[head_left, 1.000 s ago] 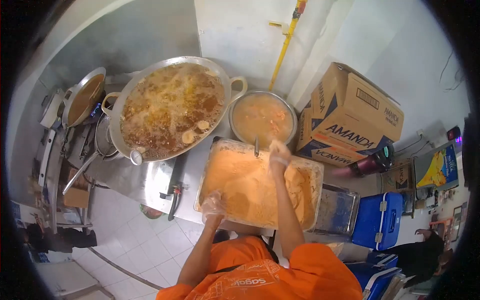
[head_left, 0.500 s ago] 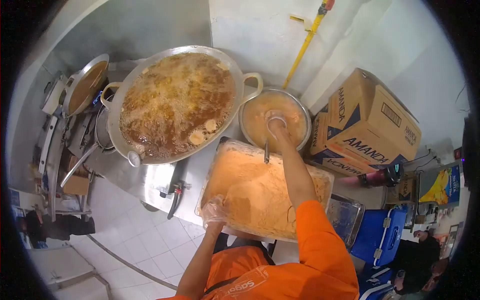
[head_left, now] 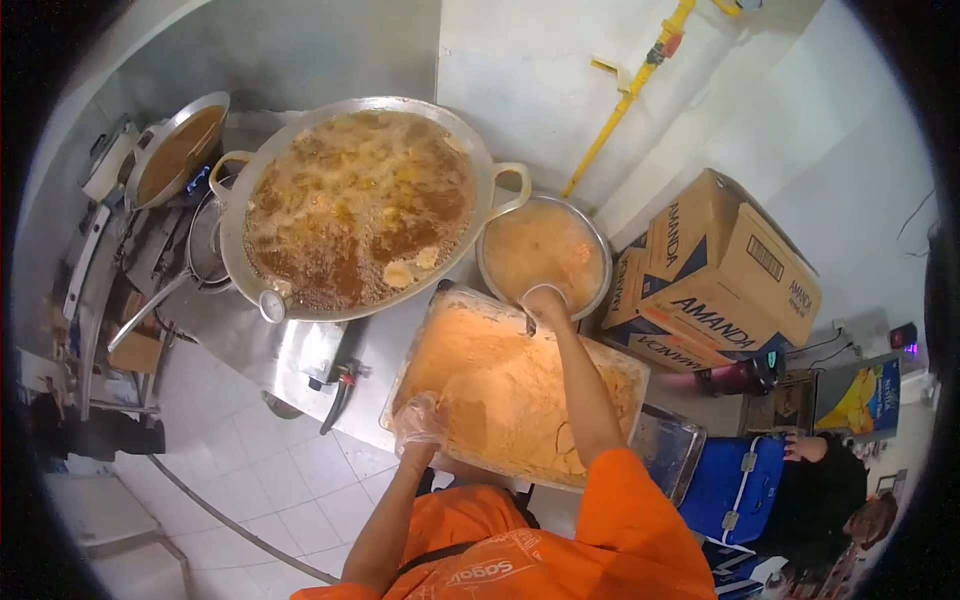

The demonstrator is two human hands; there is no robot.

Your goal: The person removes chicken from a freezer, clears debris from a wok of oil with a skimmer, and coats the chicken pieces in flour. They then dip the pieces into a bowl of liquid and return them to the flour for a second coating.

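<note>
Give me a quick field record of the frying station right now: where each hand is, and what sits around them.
left hand: gloved left hand rests on the near left edge of the flour tray
right hand: gloved right hand is at the near rim of the batter bowl, above the tray's far edge; whether it holds anything cannot be told
wok: large wok of bubbling oil with pieces frying, left of the bowl
second pan: smaller pan of brown liquid at far left
boxes: cardboard boxes to the right
cooler: blue cooler low right
</note>
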